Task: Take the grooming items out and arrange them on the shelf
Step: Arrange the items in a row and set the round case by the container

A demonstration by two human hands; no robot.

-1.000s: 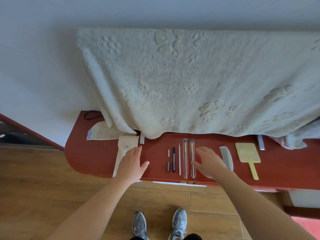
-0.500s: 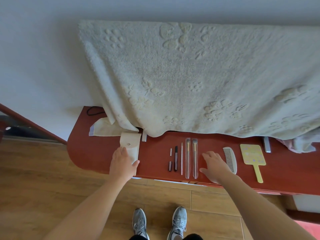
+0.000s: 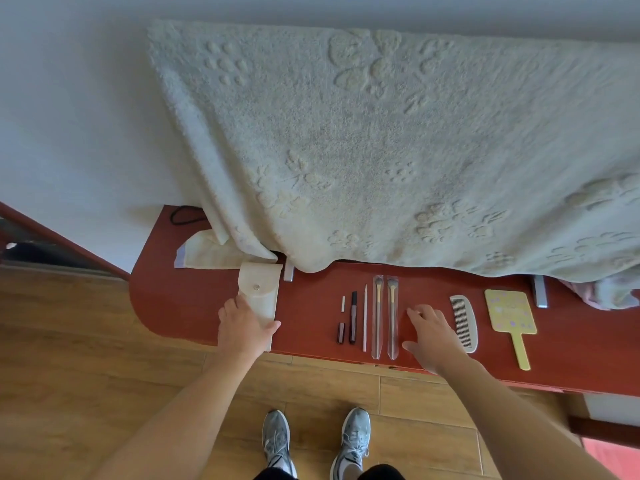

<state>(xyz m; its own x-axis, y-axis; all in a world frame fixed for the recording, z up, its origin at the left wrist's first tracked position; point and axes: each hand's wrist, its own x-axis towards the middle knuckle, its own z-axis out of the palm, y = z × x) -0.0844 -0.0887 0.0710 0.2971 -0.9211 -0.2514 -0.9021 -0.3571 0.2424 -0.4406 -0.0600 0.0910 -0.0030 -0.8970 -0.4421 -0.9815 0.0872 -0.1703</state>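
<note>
Well along, judging by the layout. Already out and lined up on the red-brown wooden shelf (image 3: 194, 306), left to right:
- a short white stick (image 3: 343, 303) with a small maroon tube (image 3: 340, 333) just nearer
- a slim dark pen-like tube (image 3: 353, 317)
- a thin white stick (image 3: 365, 318)
- two gold-handled brushes in clear sleeves (image 3: 377, 317) and (image 3: 392, 317)
- a white plastic comb (image 3: 464, 322)
- a pale yellow hand mirror (image 3: 510, 315) at far right

All lying flat and parallel, long axes running near to far. Brush heads at the far end; mirror handle pointing near, toward the shelf's front edge.

Well apart on the left: a flat cream fabric pouch with a snap flap (image 3: 259, 292), also lengthwise near to far, flap at the far end and apparently fastened, near end reaching the front edge. Looks empty, though not certain from here.

Left hand (image 3: 242, 330) resting on the pouch's near half, fingers loosely bent, thumb out over the near right corner; no plain grip. Right hand (image 3: 433, 337) spread and holding nothing, fingertips on bare shelf between the right brush and the comb.

Probably left to do: squaring the row and settling the pouch.

Behind, hanging down over the shelf's far edge: a large cream embossed towel (image 3: 381, 150).
</note>
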